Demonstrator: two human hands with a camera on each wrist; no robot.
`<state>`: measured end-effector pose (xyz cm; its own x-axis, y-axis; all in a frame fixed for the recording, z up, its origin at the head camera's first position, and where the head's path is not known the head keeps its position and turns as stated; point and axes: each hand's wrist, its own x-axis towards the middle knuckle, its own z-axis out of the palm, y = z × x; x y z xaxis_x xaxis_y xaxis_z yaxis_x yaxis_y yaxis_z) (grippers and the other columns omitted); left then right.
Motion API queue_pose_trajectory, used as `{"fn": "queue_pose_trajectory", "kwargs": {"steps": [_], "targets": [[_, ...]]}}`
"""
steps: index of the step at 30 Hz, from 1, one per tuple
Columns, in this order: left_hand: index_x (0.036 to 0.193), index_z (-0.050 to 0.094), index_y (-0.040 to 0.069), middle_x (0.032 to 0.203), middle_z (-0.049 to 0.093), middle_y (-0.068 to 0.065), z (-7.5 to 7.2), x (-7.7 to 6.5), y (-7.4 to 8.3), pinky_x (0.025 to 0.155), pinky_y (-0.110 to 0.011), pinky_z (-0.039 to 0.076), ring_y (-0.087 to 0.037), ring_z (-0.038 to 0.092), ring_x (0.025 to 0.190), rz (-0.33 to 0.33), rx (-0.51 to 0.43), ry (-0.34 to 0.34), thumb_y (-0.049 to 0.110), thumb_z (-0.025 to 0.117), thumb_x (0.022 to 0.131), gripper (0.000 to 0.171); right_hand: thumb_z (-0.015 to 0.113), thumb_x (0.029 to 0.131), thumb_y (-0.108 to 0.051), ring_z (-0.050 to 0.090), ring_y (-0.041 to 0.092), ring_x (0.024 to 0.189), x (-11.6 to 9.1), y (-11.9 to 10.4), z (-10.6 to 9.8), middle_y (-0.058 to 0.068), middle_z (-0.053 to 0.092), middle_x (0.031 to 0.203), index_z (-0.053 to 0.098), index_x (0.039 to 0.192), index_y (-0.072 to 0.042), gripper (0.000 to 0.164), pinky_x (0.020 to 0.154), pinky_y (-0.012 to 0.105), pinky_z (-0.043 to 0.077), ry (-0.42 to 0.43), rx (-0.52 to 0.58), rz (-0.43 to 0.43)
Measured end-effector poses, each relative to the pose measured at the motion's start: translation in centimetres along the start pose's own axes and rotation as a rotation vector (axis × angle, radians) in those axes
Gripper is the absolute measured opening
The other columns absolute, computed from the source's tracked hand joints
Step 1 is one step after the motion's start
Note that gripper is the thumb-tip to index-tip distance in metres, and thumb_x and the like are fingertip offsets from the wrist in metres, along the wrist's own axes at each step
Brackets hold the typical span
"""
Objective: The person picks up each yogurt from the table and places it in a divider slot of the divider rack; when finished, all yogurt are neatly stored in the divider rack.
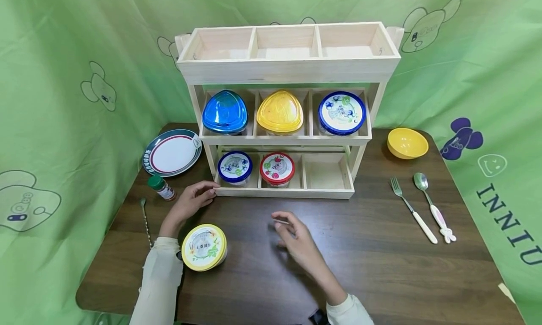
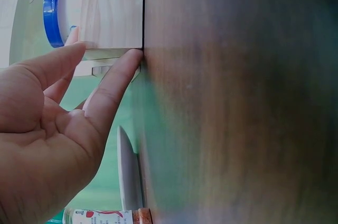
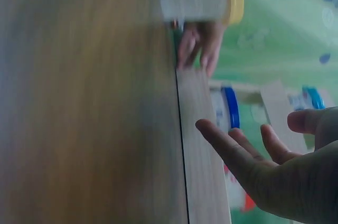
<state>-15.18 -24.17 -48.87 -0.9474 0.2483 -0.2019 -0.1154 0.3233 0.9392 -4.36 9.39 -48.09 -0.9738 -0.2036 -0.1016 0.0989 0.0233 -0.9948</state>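
Observation:
At the lower left front corner of a pale wooden shelf rack [image 1: 279, 193], my left hand [image 1: 192, 200] touches the wood with its fingertips. In the left wrist view the fingers [image 2: 113, 84] reach fairly straight to that corner. My right hand [image 1: 296, 238] hovers over the table in front of the rack, fingers relaxed and holding nothing. A round tub with a yellow lid [image 1: 204, 247] stands beside my left forearm. On the bottom tier are a blue-lidded tub [image 1: 235, 167] and a red-lidded tub [image 1: 277, 168]; the right compartment there is bare.
The middle tier carries a blue-lidded jar [image 1: 225, 112], a yellow-lidded jar [image 1: 280, 112] and another blue-lidded tub [image 1: 342, 113]. Left are a plate [image 1: 172, 153], a green-capped bottle [image 1: 162, 187] and a thin spoon [image 1: 146, 221]. Right are a yellow bowl [image 1: 407, 143], a fork [image 1: 412, 210] and a spoon [image 1: 434, 207].

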Motion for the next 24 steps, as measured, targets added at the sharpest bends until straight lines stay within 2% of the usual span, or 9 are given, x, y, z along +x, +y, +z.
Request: {"fn": "queue_pose_trajectory", "kwargs": {"steps": [3, 5, 9, 12, 18, 22, 24], "targets": [[0.144, 0.060, -0.008, 0.143, 0.057, -0.029, 0.0, 0.0, -0.1, 0.111, -0.044, 0.054, -0.033, 0.057, 0.132, -0.009, -0.007, -0.001, 0.009, 0.054, 0.115, 0.034, 0.059, 0.112, -0.011, 0.057, 0.048, 0.138, -0.1, 0.2, 1.5, 0.026, 0.058, 0.151, 0.061, 0.143, 0.002, 0.034, 0.093, 0.053, 0.065, -0.076, 0.019, 0.007], [0.144, 0.060, -0.009, 0.144, 0.056, -0.030, 0.0, 0.0, -0.1, 0.112, -0.045, 0.054, -0.035, 0.057, 0.133, -0.005, -0.007, -0.004, 0.009, 0.054, 0.115, 0.034, 0.058, 0.112, -0.011, 0.056, 0.047, 0.139, 0.0, 0.4, 2.5, 0.026, 0.058, 0.152, 0.060, 0.144, 0.003, 0.035, 0.098, 0.054, 0.063, -0.124, 0.001, -0.019], [0.143, 0.060, -0.009, 0.146, 0.056, -0.029, 0.0, 0.0, -0.2, 0.111, -0.046, 0.054, -0.036, 0.056, 0.134, 0.005, 0.000, 0.002, 0.010, 0.054, 0.115, 0.034, 0.059, 0.112, -0.014, 0.053, 0.041, 0.145, 0.3, 0.6, 4.7, 0.022, 0.056, 0.156, 0.061, 0.146, 0.000, 0.037, 0.118, 0.058, 0.048, -0.205, -0.054, -0.084], [0.143, 0.060, -0.009, 0.147, 0.055, -0.028, -0.1, 0.0, -0.2, 0.111, -0.045, 0.054, -0.036, 0.056, 0.134, -0.002, -0.005, 0.006, 0.011, 0.054, 0.115, 0.034, 0.061, 0.112, -0.019, 0.045, 0.034, 0.152, 0.4, 0.4, 6.3, 0.016, 0.051, 0.164, 0.062, 0.149, -0.007, 0.039, 0.127, 0.058, 0.036, -0.268, -0.098, -0.107], [0.142, 0.061, -0.008, 0.144, 0.057, -0.027, -0.2, -0.1, -0.2, 0.109, -0.042, 0.056, -0.031, 0.058, 0.131, 0.001, 0.011, 0.007, 0.012, 0.053, 0.116, 0.034, 0.061, 0.112, -0.027, 0.039, 0.031, 0.156, 0.7, 0.0, 9.0, 0.014, 0.045, 0.169, 0.068, 0.144, -0.019, 0.034, 0.122, 0.053, 0.043, -0.372, -0.190, -0.132], [0.142, 0.061, -0.007, 0.143, 0.057, -0.027, -0.2, 0.0, -0.2, 0.109, -0.041, 0.056, -0.032, 0.058, 0.131, 0.005, 0.011, 0.006, 0.012, 0.053, 0.116, 0.034, 0.062, 0.110, -0.023, 0.041, 0.024, 0.155, 1.1, 0.2, 10.0, 0.010, 0.048, 0.167, 0.072, 0.140, -0.021, 0.032, 0.127, 0.047, 0.038, -0.399, -0.253, -0.155], [0.143, 0.061, -0.007, 0.144, 0.057, -0.027, -0.2, 0.0, -0.2, 0.109, -0.040, 0.056, -0.033, 0.057, 0.131, 0.006, 0.010, 0.004, 0.012, 0.054, 0.116, 0.034, 0.062, 0.110, -0.022, 0.044, 0.020, 0.153, 1.3, 0.3, 10.2, 0.005, 0.051, 0.164, 0.072, 0.140, -0.022, 0.032, 0.126, 0.044, 0.039, -0.408, -0.261, -0.158]]}}
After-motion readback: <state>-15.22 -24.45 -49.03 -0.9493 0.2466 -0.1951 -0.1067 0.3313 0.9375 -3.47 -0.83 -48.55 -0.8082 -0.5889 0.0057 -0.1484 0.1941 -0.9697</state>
